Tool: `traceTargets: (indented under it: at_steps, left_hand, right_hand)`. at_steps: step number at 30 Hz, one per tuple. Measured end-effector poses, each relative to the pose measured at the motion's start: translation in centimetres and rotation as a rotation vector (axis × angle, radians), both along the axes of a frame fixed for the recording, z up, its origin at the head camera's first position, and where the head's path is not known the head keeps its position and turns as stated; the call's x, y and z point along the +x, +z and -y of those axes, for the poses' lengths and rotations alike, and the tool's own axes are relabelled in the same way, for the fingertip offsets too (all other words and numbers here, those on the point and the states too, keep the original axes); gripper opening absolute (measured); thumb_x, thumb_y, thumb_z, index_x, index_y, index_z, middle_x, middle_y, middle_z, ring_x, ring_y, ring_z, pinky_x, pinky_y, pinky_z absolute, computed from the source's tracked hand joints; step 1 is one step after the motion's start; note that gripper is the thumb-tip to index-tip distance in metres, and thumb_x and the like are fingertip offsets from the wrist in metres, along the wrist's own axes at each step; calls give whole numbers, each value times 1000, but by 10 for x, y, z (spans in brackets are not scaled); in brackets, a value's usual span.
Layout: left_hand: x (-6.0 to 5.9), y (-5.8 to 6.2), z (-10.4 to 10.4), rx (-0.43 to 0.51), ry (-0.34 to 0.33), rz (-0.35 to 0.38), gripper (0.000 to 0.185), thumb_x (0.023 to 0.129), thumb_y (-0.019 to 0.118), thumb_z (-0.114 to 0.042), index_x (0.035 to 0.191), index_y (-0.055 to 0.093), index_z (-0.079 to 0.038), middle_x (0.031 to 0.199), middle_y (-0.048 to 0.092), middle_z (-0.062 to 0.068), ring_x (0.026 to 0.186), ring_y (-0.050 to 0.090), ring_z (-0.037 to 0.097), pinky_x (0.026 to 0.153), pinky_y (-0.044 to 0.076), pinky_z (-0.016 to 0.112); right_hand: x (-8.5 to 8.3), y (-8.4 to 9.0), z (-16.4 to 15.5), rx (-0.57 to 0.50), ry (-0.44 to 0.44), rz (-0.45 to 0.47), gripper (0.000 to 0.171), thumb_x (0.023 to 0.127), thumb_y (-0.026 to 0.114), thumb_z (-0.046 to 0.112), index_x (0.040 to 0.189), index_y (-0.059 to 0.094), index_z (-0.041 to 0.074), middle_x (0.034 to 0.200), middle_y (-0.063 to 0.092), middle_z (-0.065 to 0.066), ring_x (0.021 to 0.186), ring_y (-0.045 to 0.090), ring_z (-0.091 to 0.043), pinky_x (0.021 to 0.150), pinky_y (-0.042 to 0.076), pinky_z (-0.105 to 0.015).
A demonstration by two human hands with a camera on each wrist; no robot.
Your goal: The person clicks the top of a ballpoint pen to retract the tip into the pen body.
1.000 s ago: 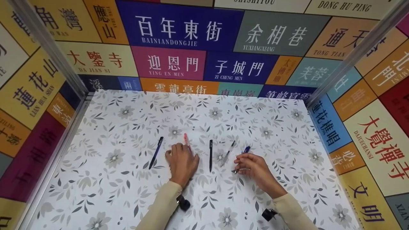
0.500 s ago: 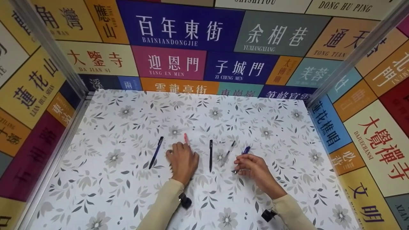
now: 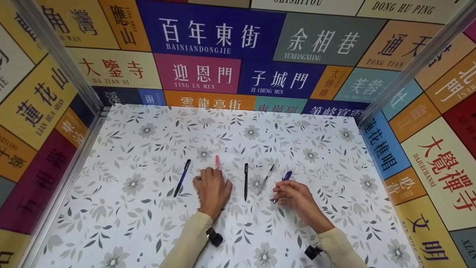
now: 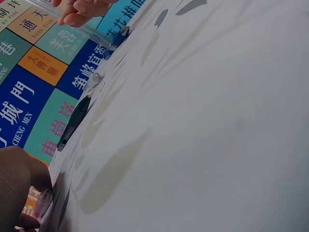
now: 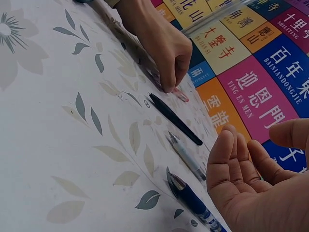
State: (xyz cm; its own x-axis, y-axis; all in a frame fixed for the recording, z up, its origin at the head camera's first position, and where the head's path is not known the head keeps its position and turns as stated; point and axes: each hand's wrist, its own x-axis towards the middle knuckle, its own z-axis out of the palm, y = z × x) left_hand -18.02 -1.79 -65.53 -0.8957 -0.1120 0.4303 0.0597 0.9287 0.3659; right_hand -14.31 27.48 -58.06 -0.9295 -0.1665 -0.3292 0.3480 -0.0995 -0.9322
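My left hand is down on the table, with thumb and fingers pinching a pink pen; the hand hides the pen's lower part in the head view. Palm turned inward, my right hand hovers beside a blue pen with its fingers loosely bent and nothing in them. The right wrist view shows that pen lying on the table, apart from the fingers. Between the hands lie a black pen and a clear pen with a grey tip. Left of my left hand is a dark blue pen.
A white cloth with grey leaves and flowers covers the table. Panels with coloured signs wall it in at the back and both sides, with metal posts at the corners. Small black cameras sit on both wrists.
My left hand has shifted very slightly over the pink pen. My right hand and the other pens have hardly moved.
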Motion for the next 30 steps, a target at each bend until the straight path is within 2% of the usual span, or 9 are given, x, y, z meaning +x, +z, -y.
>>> traceTargets:
  at_steps: [6, 16, 20, 26, 30]
  left_hand:
    - [3, 3, -1, -19, 1, 3, 27, 90, 79, -26, 93, 70, -1, 97, 64, 16, 94, 58, 38, 78, 45, 59]
    - [4, 12, -5, -191, 26, -8, 23, 93, 76, -23, 87, 72, -1, 83, 67, 14, 81, 63, 33, 70, 46, 52]
    - [3, 13, -4, -207, 28, -8, 18, 93, 72, -17, 84, 71, -2, 80, 69, 14, 77, 65, 33, 71, 46, 52]
    - [4, 12, 1, -113, -1, -23, 15, 89, 73, -13, 78, 69, -3, 76, 69, 15, 75, 67, 37, 69, 48, 55]
    - [6, 17, 6, 72, -69, 16, 15, 85, 74, -10, 72, 68, -6, 72, 68, 13, 72, 66, 36, 67, 50, 56]
  right_hand:
    - [0, -2, 0, 16, 10, -8, 36, 110, 66, 16, 132, 64, -13, 115, 77, -13, 95, 76, -23, 83, 64, -37]
    - [2, -1, 0, 20, -2, -6, 36, 110, 66, 16, 132, 64, -13, 113, 77, -12, 95, 77, -24, 84, 65, -39]
    - [2, -1, 0, 16, -3, -5, 35, 111, 66, 15, 133, 65, -12, 114, 77, -12, 95, 77, -24, 84, 65, -39]
    - [3, -1, 0, 23, -8, 2, 35, 110, 66, 15, 132, 65, -13, 115, 77, -14, 96, 77, -26, 83, 65, -37]
    - [2, 0, -1, 26, 1, -3, 36, 111, 65, 16, 133, 64, -13, 116, 76, -15, 98, 77, -27, 83, 65, -37]
